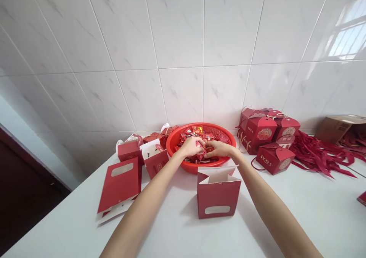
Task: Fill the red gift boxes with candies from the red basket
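Note:
Both hands reach into a red plastic basket filled with small red-wrapped candies. My left hand has its fingers closed around a red-wrapped candy near the middle of the pile. From the right, my right hand curls its fingers and thumb onto red wrappers beside the left hand; its fingertips are partly hidden among them. In front of the basket, between my forearms, an open-topped red gift box stands upright with an oval window low on its front.
To the left are a folded red box and an open red box. Closed red gift boxes are grouped on the right, beside red ribbons and a cardboard carton. A tiled wall borders the white table.

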A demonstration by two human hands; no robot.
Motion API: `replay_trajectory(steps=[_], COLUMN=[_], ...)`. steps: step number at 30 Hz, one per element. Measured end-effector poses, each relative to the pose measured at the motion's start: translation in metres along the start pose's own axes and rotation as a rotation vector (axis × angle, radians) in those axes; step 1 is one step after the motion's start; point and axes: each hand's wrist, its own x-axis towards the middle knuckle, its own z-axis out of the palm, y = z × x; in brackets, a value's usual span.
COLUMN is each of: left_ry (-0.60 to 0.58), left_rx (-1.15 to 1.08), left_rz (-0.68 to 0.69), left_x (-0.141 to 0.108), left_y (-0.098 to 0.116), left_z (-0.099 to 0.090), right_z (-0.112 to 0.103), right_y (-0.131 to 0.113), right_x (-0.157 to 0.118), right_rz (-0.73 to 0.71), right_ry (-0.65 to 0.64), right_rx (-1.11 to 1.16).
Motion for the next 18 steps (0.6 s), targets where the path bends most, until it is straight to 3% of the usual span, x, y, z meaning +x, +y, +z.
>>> replay_trajectory(steps=[3, 8, 13, 18], left_ry=[0.127, 0.131, 0.109, 0.112], left_rx=[-0.161, -0.254, -0.294, -0.316], left_rz=[0.066, 0.142, 0.159, 0.092], left_x=[0.000, 0.000, 0.001, 0.000], left_y=[0.002, 0.003, 0.002, 0.002], left_z=[-0.002, -0.001, -0.001, -0.001], right_z=[-0.002, -0.006, -0.006, -0.004], right_y=[0.001, -0.003, -0.002, 0.001], right_x=[-0.004, -0.012, -0.012, -0.010], right_rz=[-0.009, 0.032, 0.036, 0.055], right_ry=[0.104, 0.221, 0.288, 0.397], right_rx=[0.247, 0.551, 0.646, 0.722])
